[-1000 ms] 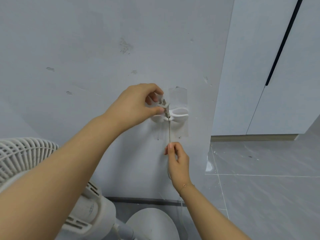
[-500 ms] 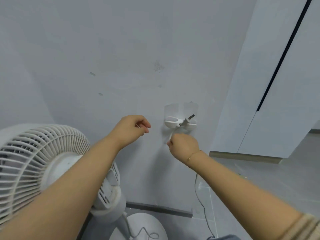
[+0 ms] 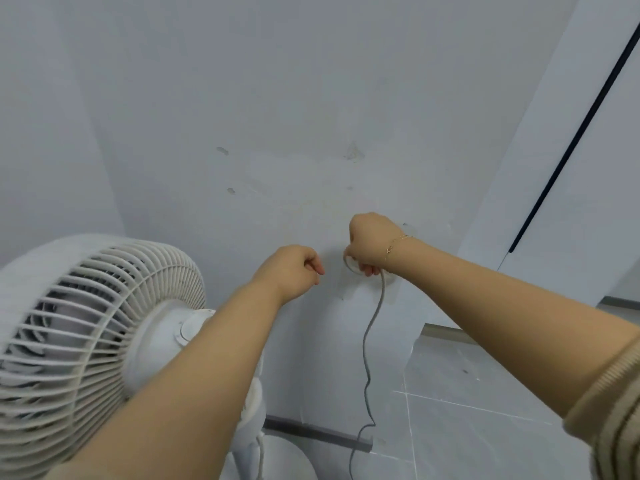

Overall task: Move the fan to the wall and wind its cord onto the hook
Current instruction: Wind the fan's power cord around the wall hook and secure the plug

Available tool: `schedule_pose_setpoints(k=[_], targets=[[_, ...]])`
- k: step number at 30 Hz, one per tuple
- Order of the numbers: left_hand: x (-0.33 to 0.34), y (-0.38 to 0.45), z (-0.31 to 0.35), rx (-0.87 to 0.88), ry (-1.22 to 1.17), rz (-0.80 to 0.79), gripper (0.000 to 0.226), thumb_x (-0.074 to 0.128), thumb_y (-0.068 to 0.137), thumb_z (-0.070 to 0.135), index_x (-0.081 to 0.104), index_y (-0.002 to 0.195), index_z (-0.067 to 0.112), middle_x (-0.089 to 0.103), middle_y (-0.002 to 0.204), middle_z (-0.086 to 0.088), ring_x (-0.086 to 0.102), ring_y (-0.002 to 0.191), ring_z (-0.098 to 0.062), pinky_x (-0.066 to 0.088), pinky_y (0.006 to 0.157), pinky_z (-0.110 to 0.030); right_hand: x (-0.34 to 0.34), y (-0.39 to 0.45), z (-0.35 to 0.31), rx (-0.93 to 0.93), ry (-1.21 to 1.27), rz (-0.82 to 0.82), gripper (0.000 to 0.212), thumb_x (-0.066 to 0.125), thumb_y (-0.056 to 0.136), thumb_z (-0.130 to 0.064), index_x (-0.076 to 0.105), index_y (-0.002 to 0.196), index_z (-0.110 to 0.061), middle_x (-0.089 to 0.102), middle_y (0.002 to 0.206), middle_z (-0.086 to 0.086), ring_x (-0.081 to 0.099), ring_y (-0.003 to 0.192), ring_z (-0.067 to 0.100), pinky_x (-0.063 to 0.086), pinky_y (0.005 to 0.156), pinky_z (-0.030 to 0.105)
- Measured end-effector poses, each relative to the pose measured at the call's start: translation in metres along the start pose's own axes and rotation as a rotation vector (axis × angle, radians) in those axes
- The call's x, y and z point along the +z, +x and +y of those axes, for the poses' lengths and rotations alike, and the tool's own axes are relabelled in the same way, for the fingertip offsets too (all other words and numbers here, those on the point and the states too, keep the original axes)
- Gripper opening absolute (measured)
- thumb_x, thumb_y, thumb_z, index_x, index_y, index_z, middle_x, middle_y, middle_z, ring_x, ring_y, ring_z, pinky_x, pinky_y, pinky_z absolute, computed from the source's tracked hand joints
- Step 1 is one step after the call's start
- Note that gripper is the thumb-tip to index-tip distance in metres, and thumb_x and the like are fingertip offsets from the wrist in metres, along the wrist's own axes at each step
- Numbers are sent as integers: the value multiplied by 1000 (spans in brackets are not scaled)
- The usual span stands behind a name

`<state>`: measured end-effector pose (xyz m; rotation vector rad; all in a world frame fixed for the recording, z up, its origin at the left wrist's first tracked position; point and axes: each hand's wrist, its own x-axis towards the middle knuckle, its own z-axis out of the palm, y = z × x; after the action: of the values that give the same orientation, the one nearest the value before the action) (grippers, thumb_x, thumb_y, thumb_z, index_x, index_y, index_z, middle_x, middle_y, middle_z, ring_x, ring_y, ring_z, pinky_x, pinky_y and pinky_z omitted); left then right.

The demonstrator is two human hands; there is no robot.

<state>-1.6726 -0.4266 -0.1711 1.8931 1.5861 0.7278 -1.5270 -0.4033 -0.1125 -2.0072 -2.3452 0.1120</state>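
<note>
Grey cord [image 3: 370,344] gripped by right hand [image 3: 370,242] (left hand [image 3: 294,270] curled, holding nothing).

A pale grey wall [image 3: 277,98] fills most of the view, its paint scuffed with small chips and a faint lighter patch (the marks sit above the fingers [image 3: 369,270] of the raised right hand). Right of those fingers stands a white cabinet panel [image 3: 554,168] crossed by a thin dark seam [image 3: 568,150]. Below them, a dark skirting strip [image 3: 318,434] runs along the wall's foot, meeting a grey tiled floor [image 3: 485,393] with light grout lines. Light is soft and even.
</note>
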Motion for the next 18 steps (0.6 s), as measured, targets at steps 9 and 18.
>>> schedule_pose_setpoints(k=[9, 18], targets=[[9, -4, 11, 11, 7, -83, 34, 44, 80, -4, 68, 99, 10, 68, 107, -11, 60, 88, -23, 51, 90, -34, -12, 9, 4, 15, -176, 175, 35, 55, 88, -11, 34, 60, -13, 43, 73, 6, 46, 76, 27, 36, 65, 28], [26, 0, 24, 18, 21, -125, 36, 40, 79, -4, 67, 96, 13, 68, 108, -11, 64, 100, -29, 52, 92, -36, -41, -4, 40, 63, -147, 137, 35, 72, 78, -34, 49, 66, -10, 45, 62, 2, 53, 69, 28, 38, 57, 27]])
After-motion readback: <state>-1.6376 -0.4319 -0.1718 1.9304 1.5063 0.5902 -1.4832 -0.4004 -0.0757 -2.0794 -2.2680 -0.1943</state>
